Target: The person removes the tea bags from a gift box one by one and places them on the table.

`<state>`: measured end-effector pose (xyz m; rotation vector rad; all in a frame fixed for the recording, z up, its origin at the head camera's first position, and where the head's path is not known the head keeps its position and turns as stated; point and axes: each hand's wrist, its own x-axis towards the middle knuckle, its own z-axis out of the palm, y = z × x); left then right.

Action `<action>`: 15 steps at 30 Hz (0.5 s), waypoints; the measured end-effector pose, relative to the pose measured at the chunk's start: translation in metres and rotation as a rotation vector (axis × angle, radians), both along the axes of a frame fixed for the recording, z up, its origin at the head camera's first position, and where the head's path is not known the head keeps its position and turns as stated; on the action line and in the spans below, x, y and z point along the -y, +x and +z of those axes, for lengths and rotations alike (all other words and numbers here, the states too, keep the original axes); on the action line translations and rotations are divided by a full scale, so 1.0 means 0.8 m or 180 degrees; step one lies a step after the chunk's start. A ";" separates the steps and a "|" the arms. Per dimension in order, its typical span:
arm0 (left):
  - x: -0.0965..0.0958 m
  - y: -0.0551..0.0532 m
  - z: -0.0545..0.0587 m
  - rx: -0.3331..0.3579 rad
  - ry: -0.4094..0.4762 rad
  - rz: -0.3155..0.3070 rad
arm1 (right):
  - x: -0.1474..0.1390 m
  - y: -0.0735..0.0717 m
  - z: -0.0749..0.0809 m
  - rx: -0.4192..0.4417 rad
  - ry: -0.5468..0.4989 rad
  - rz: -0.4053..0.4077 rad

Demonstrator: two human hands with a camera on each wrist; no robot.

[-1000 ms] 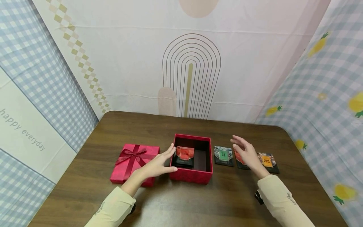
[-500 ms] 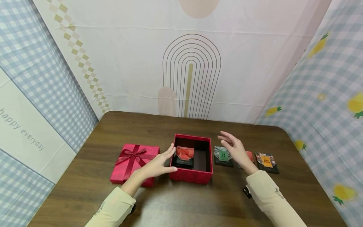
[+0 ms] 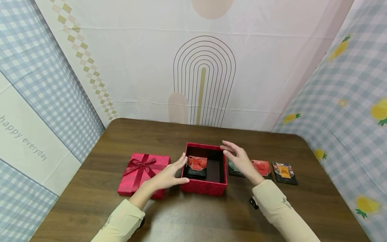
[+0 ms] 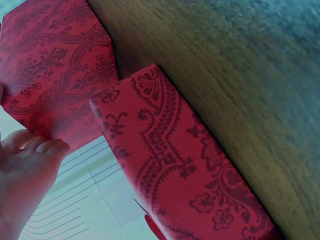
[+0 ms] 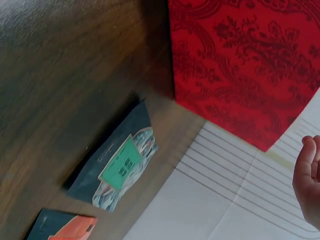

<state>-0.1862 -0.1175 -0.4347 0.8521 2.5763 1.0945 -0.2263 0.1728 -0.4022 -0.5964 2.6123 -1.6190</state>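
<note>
The red patterned box (image 3: 203, 189) stands uncovered mid-table. Inside, against its left side, lies a black packet with an orange-red label (image 3: 197, 164). My left hand (image 3: 167, 175) is at the box's left wall, fingers spread, fingertips right at the rim. My right hand (image 3: 240, 161) hangs by the box's right rim with loosely bent fingers and nothing in them. It partly covers a green-labelled packet (image 3: 235, 170) in the head view; the right wrist view shows that green-labelled packet (image 5: 117, 167) lying whole beside the box (image 5: 245, 65).
Left of the box lies its red lid (image 3: 128, 183) with a dark red ribbon bow. Farther right are a red-labelled packet (image 3: 262, 167) and an orange-labelled packet (image 3: 284, 173) on the wooden table (image 3: 187, 222). A patterned cloth (image 3: 145, 67) hangs behind the table.
My right hand has moved left, from above the red-labelled packet, past the green-labelled one, to the box's right rim. The left hand and the box have stayed in place.
</note>
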 end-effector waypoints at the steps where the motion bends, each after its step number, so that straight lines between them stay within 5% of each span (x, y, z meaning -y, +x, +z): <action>1: 0.000 0.000 0.000 0.0002 0.0003 -0.0001 | 0.002 0.000 -0.002 -0.0005 0.0018 0.0016; 15: 0.000 0.000 0.000 0.0054 0.0049 0.0013 | 0.037 0.001 -0.015 0.0141 0.0400 0.0259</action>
